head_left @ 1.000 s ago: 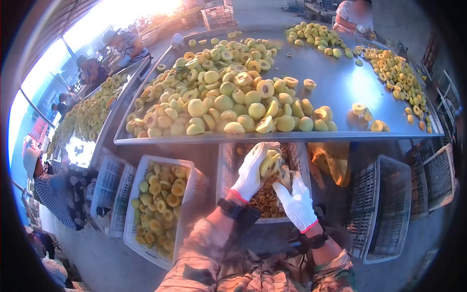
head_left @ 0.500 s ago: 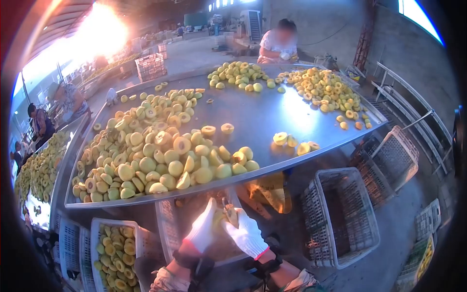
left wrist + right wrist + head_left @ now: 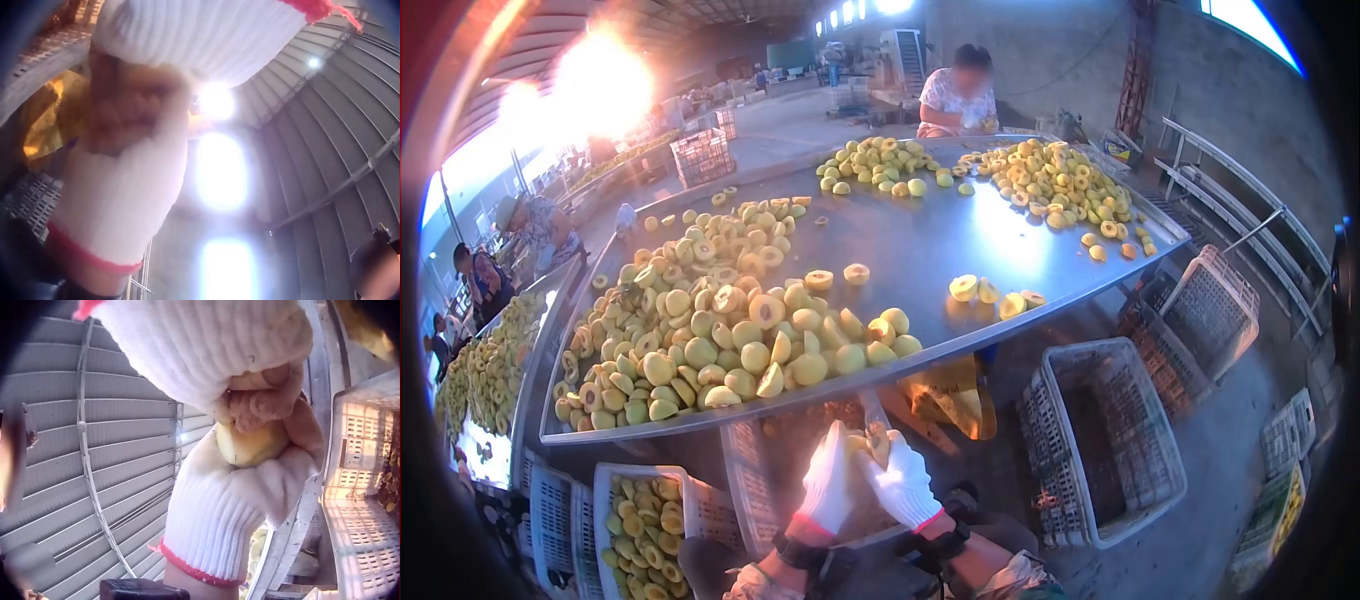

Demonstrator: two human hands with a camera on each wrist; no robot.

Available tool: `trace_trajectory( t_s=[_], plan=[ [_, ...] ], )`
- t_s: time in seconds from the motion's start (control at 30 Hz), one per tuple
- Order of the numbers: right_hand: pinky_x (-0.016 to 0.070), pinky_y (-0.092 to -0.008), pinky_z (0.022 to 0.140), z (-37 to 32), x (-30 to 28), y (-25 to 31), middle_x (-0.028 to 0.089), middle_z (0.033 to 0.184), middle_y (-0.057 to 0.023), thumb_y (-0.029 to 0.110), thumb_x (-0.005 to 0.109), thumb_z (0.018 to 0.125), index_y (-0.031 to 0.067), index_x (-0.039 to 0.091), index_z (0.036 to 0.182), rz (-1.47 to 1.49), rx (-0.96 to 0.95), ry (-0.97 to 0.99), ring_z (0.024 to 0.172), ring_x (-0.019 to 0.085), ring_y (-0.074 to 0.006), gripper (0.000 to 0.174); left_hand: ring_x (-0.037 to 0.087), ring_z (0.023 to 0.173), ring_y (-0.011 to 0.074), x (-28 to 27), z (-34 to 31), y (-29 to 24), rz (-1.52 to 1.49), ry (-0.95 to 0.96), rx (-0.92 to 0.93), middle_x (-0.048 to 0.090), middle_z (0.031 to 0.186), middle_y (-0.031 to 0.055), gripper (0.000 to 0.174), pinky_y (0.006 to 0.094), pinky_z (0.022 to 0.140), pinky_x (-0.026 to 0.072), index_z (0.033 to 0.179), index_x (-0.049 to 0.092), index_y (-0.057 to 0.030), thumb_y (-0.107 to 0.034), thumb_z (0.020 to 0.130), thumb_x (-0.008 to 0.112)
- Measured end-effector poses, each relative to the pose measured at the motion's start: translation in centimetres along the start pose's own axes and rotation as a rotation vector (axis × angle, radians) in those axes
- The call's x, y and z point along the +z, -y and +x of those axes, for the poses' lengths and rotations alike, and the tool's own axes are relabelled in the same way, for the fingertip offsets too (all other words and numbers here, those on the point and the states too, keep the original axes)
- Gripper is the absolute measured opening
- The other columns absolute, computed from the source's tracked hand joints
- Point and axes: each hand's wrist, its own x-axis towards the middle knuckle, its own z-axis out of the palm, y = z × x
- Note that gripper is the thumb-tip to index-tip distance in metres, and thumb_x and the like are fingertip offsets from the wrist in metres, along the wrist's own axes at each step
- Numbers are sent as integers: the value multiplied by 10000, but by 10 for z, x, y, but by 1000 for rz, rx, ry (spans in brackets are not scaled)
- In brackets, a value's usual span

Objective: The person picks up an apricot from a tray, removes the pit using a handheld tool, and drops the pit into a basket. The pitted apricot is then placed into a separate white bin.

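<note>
My left hand (image 3: 828, 485), in a white knitted glove with a red cuff, holds a yellow-green peach (image 3: 250, 447) in front of the table edge. My right hand (image 3: 903, 485), gloved alike, meets it there, its curled, brown-stained fingers (image 3: 269, 409) gripping the same peach. Most of the peach is hidden between the gloves. I cannot tell whether a small tool is also in the right hand. Below the hands stands a white slatted crate (image 3: 747, 480). Beyond them, a heap of halved peaches (image 3: 690, 345) covers the left of the metal table (image 3: 920, 240).
A white crate (image 3: 697, 490) of peach halves stands low at the left. To the right are a grey crate (image 3: 1040, 440) and stacked crates (image 3: 1220, 310). A yellow sack (image 3: 955, 400) hangs under the table edge. Across the table a person (image 3: 960, 95) works beside more halves (image 3: 1060, 185).
The head view has swung right and up, so table and hands appear further left and lower. The hands have come together, covering the peach that showed between them.
</note>
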Motion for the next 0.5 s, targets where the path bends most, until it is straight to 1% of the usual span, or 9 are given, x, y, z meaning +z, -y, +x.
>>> trace_trajectory(
  t_s=[0.07, 0.1, 0.17, 0.2, 0.23, 0.27, 0.37, 0.43, 0.5],
  plan=[
    [521, -374, 716, -1, 7, -7, 687, 898, -146, 240, 700, 876, 33, 588, 1082, 16, -82, -74, 817, 685, -292, 313, 593, 716, 158, 1, 0, -1, -189, -8, -85, 648, 894, 53, 483, 304, 614, 494, 1026, 646, -88, -541, 982, 483],
    [519, -359, 691, -2, 8, -9, 677, 867, -118, 205, 691, 881, 36, 590, 1080, 83, -98, -115, 782, 676, -257, 280, 605, 714, 167, -7, 1, -6, -219, 56, -107, 655, 892, 62, 485, 320, 614, 507, 1021, 644, -88, -544, 980, 485],
    [515, -328, 641, 1, 6, -4, 657, 804, -62, 135, 673, 890, 41, 594, 1074, 221, -128, -171, 711, 657, -189, 221, 645, 795, 223, -22, 6, -9, -526, 137, -162, 670, 935, 101, 493, 367, 673, 545, 1043, 634, -87, -550, 976, 480],
    [487, -276, 575, 0, 0, 3, 610, 786, 1, 70, 632, 905, 65, 602, 1028, 455, 4, -73, 646, 593, -104, 126, 665, 835, 251, -29, 8, -11, -674, 173, -200, 677, 956, 121, 497, 391, 702, 565, 1054, 628, -86, -553, 974, 478],
    [448, -245, 511, 0, -3, 0, 587, 775, 12, 60, 628, 918, 87, 582, 1020, 552, 83, -7, 608, 562, -72, 115, 673, 881, 283, -32, 7, -30, -858, 116, -271, 680, 978, 137, 501, 413, 741, 571, 1070, 626, -85, -552, 976, 471],
    [460, -253, 501, 0, -5, -3, 593, 749, -10, 198, 681, 926, 63, 565, 1051, 614, 160, 98, 561, 556, -82, 217, 673, 883, 302, -41, 12, -32, -926, 87, -312, 680, 986, 144, 509, 437, 749, 567, 1083, 624, -81, -552, 979, 463],
    [432, -243, 460, -12, -1, 19, 536, 666, 13, 211, 658, 944, 83, 537, 1066, 561, 342, 294, 517, 512, -61, 214, 670, 893, 335, -64, 11, -27, -1002, 84, -310, 680, 1006, 156, 530, 495, 771, 551, 1119, 619, -74, -555, 983, 442],
    [424, -234, 452, -18, 9, 23, 531, 657, 17, 196, 648, 946, 81, 545, 1081, 525, 369, 385, 505, 495, -52, 205, 660, 931, 340, -70, 6, -29, -964, 62, -283, 677, 1021, 156, 515, 501, 787, 539, 1114, 621, -75, -542, 987, 443],
    [440, -244, 489, -22, 20, 20, 574, 684, 4, 214, 647, 939, 57, 558, 1100, 480, 356, 477, 544, 543, -73, 242, 650, 918, 338, -65, 0, -34, -918, -83, -301, 671, 1009, 165, 486, 482, 814, 527, 1103, 621, -77, -520, 991, 455]
  ],
)
